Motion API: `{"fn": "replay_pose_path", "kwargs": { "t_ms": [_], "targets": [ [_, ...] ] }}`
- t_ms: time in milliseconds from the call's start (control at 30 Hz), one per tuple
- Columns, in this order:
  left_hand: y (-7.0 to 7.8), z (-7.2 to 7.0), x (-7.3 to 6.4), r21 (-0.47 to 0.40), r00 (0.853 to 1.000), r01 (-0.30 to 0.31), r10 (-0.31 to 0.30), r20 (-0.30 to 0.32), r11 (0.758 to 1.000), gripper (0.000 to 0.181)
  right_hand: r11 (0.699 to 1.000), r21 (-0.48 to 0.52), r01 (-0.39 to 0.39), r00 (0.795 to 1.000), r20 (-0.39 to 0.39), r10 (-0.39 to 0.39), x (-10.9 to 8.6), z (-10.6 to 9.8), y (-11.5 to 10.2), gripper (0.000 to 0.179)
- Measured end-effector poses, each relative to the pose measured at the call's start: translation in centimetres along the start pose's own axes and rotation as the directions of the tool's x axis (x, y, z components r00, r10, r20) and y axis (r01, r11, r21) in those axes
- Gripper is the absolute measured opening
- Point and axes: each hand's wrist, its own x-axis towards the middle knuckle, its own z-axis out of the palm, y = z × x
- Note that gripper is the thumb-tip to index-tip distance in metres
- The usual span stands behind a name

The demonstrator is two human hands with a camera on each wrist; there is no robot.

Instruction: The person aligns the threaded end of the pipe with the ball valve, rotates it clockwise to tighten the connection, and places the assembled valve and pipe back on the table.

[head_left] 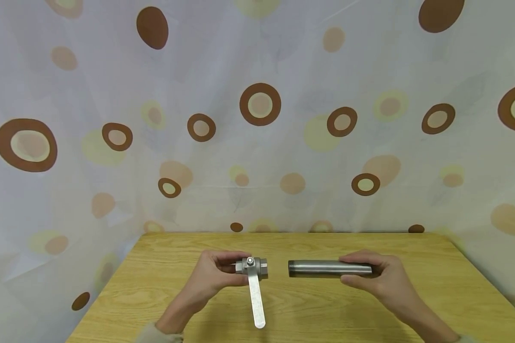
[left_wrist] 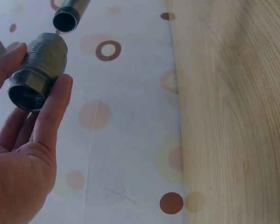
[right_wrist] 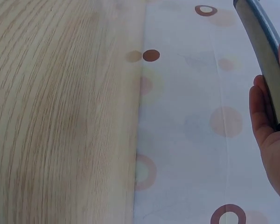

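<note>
A metal ball valve (head_left: 261, 268) with a long flat lever handle (head_left: 256, 300) is pinched between the thumb and fingers of my left hand (head_left: 210, 276). The lever points toward me. In the left wrist view, the valve (left_wrist: 39, 65) shows its threaded open end toward the camera. My right hand (head_left: 379, 276) grips a steel pipe (head_left: 317, 268) near its right end. Threads mark the pipe's left end, which faces the valve across a small gap. The pipe (right_wrist: 261, 46) also appears at the upper right of the right wrist view, with my right hand (right_wrist: 275, 149) around it.
Both hands are above a wooden table (head_left: 163, 267). A pale curtain (head_left: 223, 157) with brown, peach and yellow dots hangs behind the table and along its sides.
</note>
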Motion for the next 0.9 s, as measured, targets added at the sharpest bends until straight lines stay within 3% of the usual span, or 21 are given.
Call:
{"fn": "replay_pose_path", "kwargs": {
  "t_ms": [900],
  "targets": [
    [0.2, 1.0, 0.5, -0.017, 1.000, 0.017, -0.017, 0.014, 1.000, 0.048, 0.998, 0.047, 0.040, 0.999, 0.029, -0.042, 1.1, 2.2, -0.4, 0.037]
  ]
}}
